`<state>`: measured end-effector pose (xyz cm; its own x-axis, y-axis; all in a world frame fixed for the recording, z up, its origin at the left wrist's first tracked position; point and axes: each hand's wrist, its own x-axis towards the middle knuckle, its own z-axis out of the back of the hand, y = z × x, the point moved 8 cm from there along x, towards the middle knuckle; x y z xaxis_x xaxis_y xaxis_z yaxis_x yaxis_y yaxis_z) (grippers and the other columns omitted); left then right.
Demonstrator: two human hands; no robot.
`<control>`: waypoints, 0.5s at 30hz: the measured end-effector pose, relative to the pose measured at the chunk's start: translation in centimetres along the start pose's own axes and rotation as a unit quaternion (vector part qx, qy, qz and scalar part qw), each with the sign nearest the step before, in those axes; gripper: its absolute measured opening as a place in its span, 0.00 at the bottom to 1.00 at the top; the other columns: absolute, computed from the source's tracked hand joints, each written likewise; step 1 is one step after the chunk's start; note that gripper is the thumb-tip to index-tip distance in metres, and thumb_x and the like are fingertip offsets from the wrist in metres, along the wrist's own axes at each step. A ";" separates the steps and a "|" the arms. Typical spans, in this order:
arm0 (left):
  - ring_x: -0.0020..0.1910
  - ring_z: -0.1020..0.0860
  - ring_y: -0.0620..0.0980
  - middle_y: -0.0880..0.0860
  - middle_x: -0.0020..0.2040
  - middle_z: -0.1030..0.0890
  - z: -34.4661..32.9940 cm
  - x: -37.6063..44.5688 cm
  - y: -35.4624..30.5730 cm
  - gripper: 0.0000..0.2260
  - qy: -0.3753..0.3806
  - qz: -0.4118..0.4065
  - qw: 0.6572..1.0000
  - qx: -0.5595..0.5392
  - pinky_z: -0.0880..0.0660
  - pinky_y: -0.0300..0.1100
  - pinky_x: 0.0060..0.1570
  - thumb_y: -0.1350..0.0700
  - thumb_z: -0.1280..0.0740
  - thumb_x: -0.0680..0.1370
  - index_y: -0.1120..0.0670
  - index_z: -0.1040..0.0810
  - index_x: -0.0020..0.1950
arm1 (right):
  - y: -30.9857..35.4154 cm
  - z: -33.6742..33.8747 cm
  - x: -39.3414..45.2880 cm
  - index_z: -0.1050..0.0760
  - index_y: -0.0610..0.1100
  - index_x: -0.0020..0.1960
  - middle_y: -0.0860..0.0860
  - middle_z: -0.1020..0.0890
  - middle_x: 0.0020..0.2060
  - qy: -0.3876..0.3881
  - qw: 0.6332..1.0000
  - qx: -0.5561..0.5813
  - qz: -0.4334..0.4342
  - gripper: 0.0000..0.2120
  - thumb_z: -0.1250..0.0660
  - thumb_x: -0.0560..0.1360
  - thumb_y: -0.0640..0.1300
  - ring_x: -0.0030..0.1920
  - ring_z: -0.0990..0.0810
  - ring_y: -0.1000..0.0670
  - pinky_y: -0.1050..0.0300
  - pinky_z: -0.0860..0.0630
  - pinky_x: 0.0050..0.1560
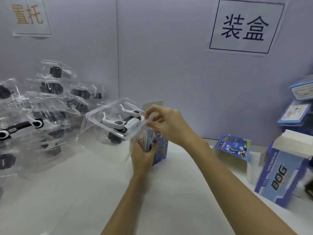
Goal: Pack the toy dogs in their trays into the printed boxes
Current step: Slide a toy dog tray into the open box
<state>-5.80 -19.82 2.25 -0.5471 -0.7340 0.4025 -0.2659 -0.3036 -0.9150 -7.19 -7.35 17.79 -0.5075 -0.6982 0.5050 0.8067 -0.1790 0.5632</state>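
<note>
The left hand (142, 156) gripped the blue printed box (158, 146) upright from below. Just above it, the right hand (166, 123) pinched the clear tray's (100, 116) edge, the white toy dog (125, 120) inside tilted over the box's open top.

The left hand (142, 155) hides much of the printed box (159, 148), and its print is blurred. The pile of trays (33, 116) is cut off by the left edge. The right edge cuts the stacked boxes (298, 107), whose labels are too small to read.
</note>
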 end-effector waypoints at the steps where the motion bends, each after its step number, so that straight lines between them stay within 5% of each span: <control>1: 0.63 0.20 0.56 0.55 0.63 0.18 0.0 0.4 0.8 0.25 0.008 0.036 0.999 0.031 0.23 0.54 0.64 0.47 0.21 0.75 0.54 0.23 0.67 | -0.4 0.7 -0.5 0.20 0.52 0.52 0.47 0.14 0.44 0.005 1.000 0.020 -0.003 0.06 0.25 0.78 0.45 0.42 0.13 0.51 0.48 0.15 0.51; 4: 0.65 0.21 0.60 0.58 0.64 0.19 0.8 1.1 5.6 0.27 0.009 0.185 0.982 0.042 0.26 0.46 0.63 0.40 0.26 0.77 0.59 0.21 0.66 | -2.7 2.6 -2.8 0.18 0.50 0.51 0.48 0.13 0.44 -0.001 0.998 0.064 -0.021 0.07 0.25 0.78 0.39 0.44 0.12 0.48 0.48 0.15 0.53; 6: 0.69 0.25 0.63 0.63 0.69 0.24 1.4 0.9 7.2 0.27 -0.008 0.232 0.972 0.023 0.27 0.36 0.56 0.52 0.28 0.80 0.64 0.29 0.74 | -5.0 3.6 -4.5 0.18 0.47 0.51 0.47 0.13 0.43 -0.005 0.994 0.094 -0.046 0.07 0.26 0.78 0.36 0.45 0.12 0.47 0.55 0.15 0.51; 7: 0.71 0.27 0.63 0.63 0.71 0.28 1.6 0.9 6.5 0.26 -0.007 0.195 0.978 0.071 0.27 0.34 0.56 0.55 0.33 0.82 0.63 0.33 0.78 | -6.2 4.0 -5.4 0.18 0.47 0.50 0.47 0.13 0.44 -0.007 0.993 0.100 -0.064 0.08 0.25 0.77 0.35 0.44 0.12 0.47 0.58 0.16 0.49; 10: 0.63 0.33 0.59 0.59 0.67 0.34 2.8 1.4 2.1 0.35 -0.074 0.055 0.985 0.143 0.32 0.51 0.66 0.41 0.41 0.72 0.48 0.33 0.80 | -10.1 4.6 -8.0 0.17 0.49 0.48 0.48 0.14 0.46 -0.026 0.988 0.092 -0.122 0.11 0.24 0.75 0.34 0.43 0.12 0.48 0.60 0.18 0.47; 13: 0.53 0.29 0.55 0.55 0.58 0.36 3.0 2.1 1.3 0.42 -0.076 0.021 0.989 0.125 0.27 0.47 0.60 0.44 0.19 0.70 0.41 0.35 0.80 | -14.2 3.8 -10.4 0.18 0.51 0.47 0.47 0.15 0.51 -0.036 0.981 0.080 -0.174 0.13 0.25 0.74 0.32 0.44 0.11 0.49 0.55 0.15 0.51; 15: 0.54 0.25 0.54 0.54 0.58 0.36 2.5 2.4 1.9 0.45 -0.038 0.027 0.996 0.075 0.25 0.44 0.58 0.45 0.16 0.66 0.39 0.35 0.78 | -16.6 2.7 -11.8 0.18 0.52 0.50 0.48 0.16 0.55 -0.033 0.977 0.066 -0.199 0.14 0.27 0.76 0.32 0.45 0.11 0.51 0.55 0.16 0.54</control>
<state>-5.61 -23.71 1.43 -0.4950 -0.7933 0.3544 -0.1136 -0.3453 -0.9316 -15.41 5.72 4.33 -0.7955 -0.5439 0.2670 0.4971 -0.3339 0.8009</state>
